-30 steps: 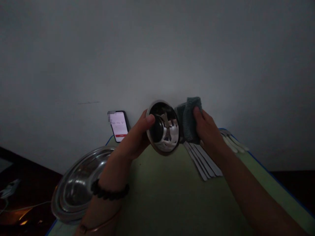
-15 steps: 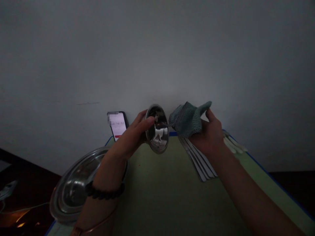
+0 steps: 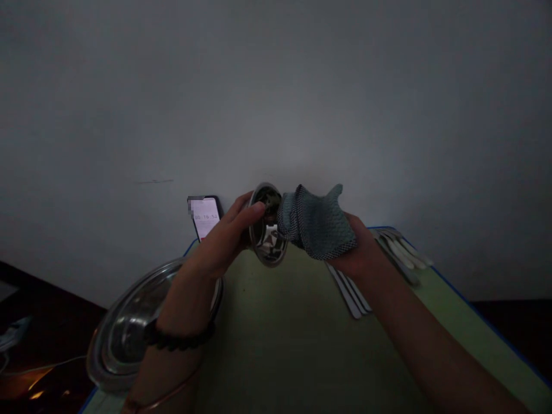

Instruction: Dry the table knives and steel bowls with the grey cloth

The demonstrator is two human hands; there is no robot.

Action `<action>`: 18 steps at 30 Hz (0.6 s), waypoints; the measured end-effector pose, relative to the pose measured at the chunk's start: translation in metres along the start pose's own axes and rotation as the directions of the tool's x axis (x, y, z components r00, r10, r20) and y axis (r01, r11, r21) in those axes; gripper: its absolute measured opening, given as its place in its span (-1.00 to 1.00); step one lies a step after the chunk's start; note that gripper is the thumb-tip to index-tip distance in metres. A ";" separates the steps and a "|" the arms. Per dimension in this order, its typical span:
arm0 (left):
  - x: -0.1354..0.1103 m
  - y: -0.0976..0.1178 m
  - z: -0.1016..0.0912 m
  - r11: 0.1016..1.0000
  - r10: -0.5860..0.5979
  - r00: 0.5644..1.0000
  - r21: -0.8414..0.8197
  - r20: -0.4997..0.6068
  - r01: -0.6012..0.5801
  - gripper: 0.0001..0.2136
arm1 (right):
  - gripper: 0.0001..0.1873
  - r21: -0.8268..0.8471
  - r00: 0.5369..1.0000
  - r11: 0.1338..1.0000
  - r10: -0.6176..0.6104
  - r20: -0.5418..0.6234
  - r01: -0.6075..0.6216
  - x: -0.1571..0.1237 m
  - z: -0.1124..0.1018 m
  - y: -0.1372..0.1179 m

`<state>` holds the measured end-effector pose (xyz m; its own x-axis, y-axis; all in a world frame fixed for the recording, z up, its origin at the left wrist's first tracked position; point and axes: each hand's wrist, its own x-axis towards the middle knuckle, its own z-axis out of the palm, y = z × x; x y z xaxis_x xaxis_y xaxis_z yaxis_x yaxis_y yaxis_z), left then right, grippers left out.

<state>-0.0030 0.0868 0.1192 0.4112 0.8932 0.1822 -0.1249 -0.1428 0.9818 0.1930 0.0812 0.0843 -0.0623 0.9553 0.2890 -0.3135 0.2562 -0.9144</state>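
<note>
A small shiny metal bowl (image 3: 271, 244) is tilted on its side, its hollow facing right and toward me. My left hand (image 3: 230, 233) grips it by the left rim, thumb over the inside and fingers behind. In my right hand (image 3: 356, 244) is a grey-green cloth (image 3: 321, 221) with a checked edge, bunched up; it covers most of the fingers. The cloth's left end overlaps the bowl's right rim at the opening. Both hands are held above the green table (image 3: 276, 333).
Large metal basins (image 3: 129, 328), nested, stand at the table's left. Behind them a phone (image 3: 206, 215) showing a timer leans on the wall (image 3: 276, 103). Several metal utensil handles (image 3: 351, 293) lie under my right hand. White-handled cutlery (image 3: 407, 253) lies by the right edge.
My right hand has brought the cloth left, to the bowl's opening. The bowl has shifted slightly left and turned a little. More cutlery shows at the right.
</note>
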 end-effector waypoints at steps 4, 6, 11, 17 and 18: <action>0.000 0.002 -0.001 1.000 -0.010 0.994 0.017 -0.109 0.012 -0.45 | -0.58 0.136 0.968 0.991 0.031 -0.248 0.003 0.001 -0.002 -0.004; 0.001 0.003 0.001 1.000 -0.020 0.993 -0.003 -0.118 0.020 -0.47 | -0.57 -0.039 0.947 0.990 -0.143 -0.287 0.138 -0.004 0.002 -0.006; 0.001 0.006 0.013 0.991 0.014 0.999 -0.132 -0.046 -0.020 -0.58 | -0.56 -0.587 0.887 0.682 -0.215 0.408 0.436 -0.026 0.027 -0.004; 0.000 0.012 0.019 0.976 0.095 0.982 -0.181 -0.163 -0.125 -0.69 | -0.49 -0.636 0.796 0.508 -0.191 0.575 0.581 -0.033 0.043 0.004; 0.000 0.012 0.019 0.974 0.103 0.980 -0.182 -0.171 -0.134 -0.70 | -0.50 -0.624 0.794 0.523 -0.194 0.576 0.581 -0.032 0.043 0.003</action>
<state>0.0130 0.0773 0.1322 0.2352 0.9336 0.2703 -0.3407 -0.1813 0.9225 0.1533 0.0447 0.0846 -0.5342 0.6239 0.5705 0.3913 0.7807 -0.4873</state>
